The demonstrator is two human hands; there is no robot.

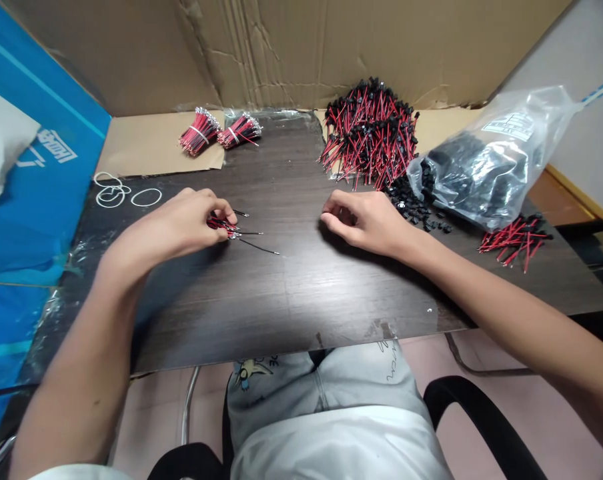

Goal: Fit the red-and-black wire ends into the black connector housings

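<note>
My left hand is closed on a small bunch of red and black wires, just above the left part of the dark table. A few black wires stick out to the right, their metal tips showing. My right hand hovers or rests near the table's middle, fingers curled and pinched together. Whatever it may hold is too small or hidden to see. Beside it lie loose small black connector housings. Behind it rises a large pile of red and black wires with black connectors.
Two banded wire bundles lie at the back left, near white rubber bands. A clear plastic bag of black pieces stands at the right, with a smaller wire pile in front. Cardboard walls the back.
</note>
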